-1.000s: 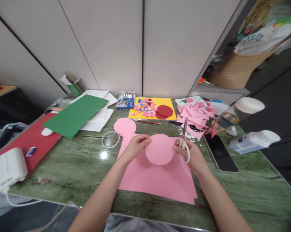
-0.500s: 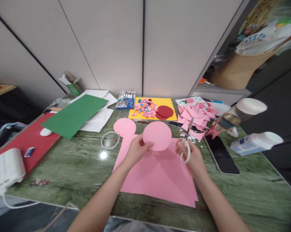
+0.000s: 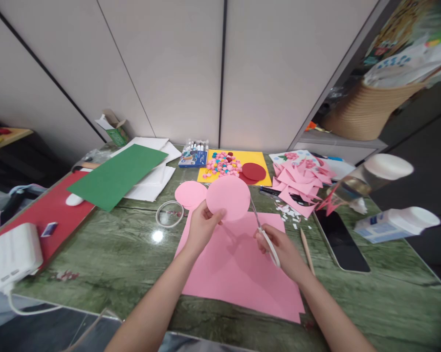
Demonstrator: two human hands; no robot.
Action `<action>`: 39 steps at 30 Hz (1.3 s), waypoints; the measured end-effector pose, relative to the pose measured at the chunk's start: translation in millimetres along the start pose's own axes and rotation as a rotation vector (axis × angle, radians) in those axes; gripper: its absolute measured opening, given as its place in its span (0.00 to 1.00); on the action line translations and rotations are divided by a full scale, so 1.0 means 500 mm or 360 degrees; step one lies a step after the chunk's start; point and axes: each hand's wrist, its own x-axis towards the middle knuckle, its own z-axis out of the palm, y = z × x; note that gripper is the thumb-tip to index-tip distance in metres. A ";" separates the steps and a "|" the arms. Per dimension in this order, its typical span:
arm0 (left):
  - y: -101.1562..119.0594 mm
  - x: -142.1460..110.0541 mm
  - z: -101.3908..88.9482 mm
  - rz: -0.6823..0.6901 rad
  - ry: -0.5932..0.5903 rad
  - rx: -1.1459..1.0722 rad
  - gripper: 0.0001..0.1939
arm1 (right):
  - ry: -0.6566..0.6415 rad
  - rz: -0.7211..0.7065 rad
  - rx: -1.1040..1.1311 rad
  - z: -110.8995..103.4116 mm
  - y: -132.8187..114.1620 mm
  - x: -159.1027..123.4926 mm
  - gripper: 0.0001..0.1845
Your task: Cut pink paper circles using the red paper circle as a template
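Between the thumb and fingers of my left hand (image 3: 203,222) is a pink paper circle (image 3: 228,198), held up above the table. My right hand (image 3: 277,244) grips a pair of white-handled scissors (image 3: 267,243), their blades pointing up and left beside the circle's right edge. I cannot tell whether the blades touch the paper. Beneath both hands lies a large pink paper sheet (image 3: 238,278) with a notched lower right corner. Behind my left hand, another pink circle (image 3: 189,194) rests on the table.
A white ring (image 3: 169,226) lies left of the sheet. Pink offcuts (image 3: 301,181) are heaped at the back right, near a phone (image 3: 341,239) and a pencil (image 3: 307,250). Pompoms (image 3: 224,164) and red circles (image 3: 253,172) sit on yellow card (image 3: 247,155). Green card (image 3: 118,176) lies left.
The pink circle has moved up and to the left in my left hand, and my right hand has let go of its edge. The scissors have swung to point left toward the circle.
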 end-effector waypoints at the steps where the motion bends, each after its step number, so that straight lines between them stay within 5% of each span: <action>1: 0.000 0.000 0.000 -0.0001 -0.0001 0.0001 0.12 | 0.0005 0.0007 -0.0006 -0.001 -0.001 0.000 0.13; 39: 0.011 -0.011 0.005 -0.0081 -0.0083 -0.0026 0.13 | 0.0027 0.0043 0.0028 0.005 -0.016 -0.005 0.16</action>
